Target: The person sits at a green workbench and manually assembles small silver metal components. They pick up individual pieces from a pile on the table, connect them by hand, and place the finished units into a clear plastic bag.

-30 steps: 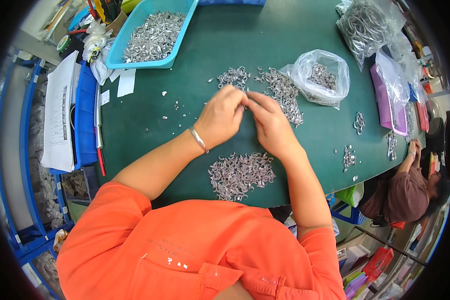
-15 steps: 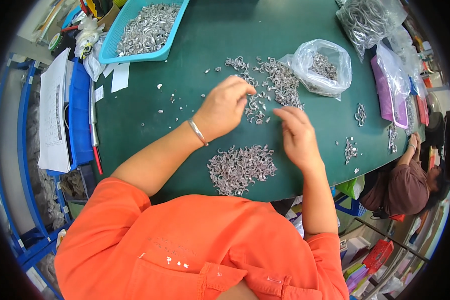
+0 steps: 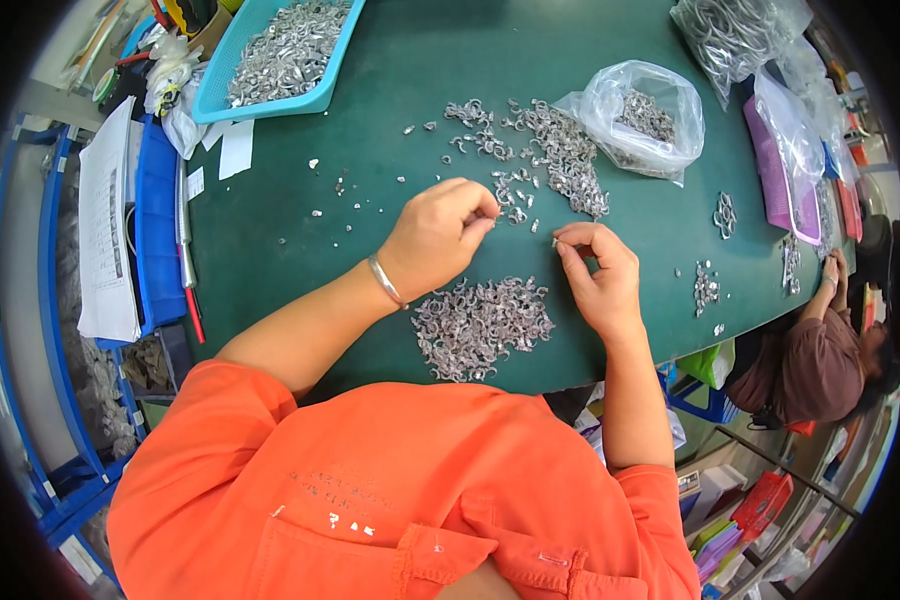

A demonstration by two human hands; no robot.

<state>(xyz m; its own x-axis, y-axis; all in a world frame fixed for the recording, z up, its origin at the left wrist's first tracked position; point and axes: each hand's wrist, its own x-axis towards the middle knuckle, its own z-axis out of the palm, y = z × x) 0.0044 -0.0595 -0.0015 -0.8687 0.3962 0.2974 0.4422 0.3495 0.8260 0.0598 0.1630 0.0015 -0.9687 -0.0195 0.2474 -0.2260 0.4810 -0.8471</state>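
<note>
My left hand [image 3: 438, 232], with a metal bangle [image 3: 387, 281] at its wrist, is pinched closed beside a loose scatter of small ring-like pieces [image 3: 515, 197]. What its fingertips hold, if anything, is too small to make out. To the right, my right hand [image 3: 604, 272] pinches a tiny silvery metal piece [image 3: 556, 242] between thumb and forefinger. Just beyond both hands lies a larger spread of small curved metal pieces [image 3: 570, 165]. Nearer my body, between my forearms, is a dense heap of similar grey pieces [image 3: 482, 328].
A clear plastic bag [image 3: 685, 120] of metal pieces stands at the far right. At the far left is a turquoise basket [image 3: 322, 98] full of them. A purple basket [image 3: 776, 205] sits along the right edge. Beyond it, a co-worker in a brown top [image 3: 820, 365] sits.
Both hands have drawn slightly toward my body and closed into pinches. A small piece now shows in my right fingertips. The view has shifted a little.
</note>
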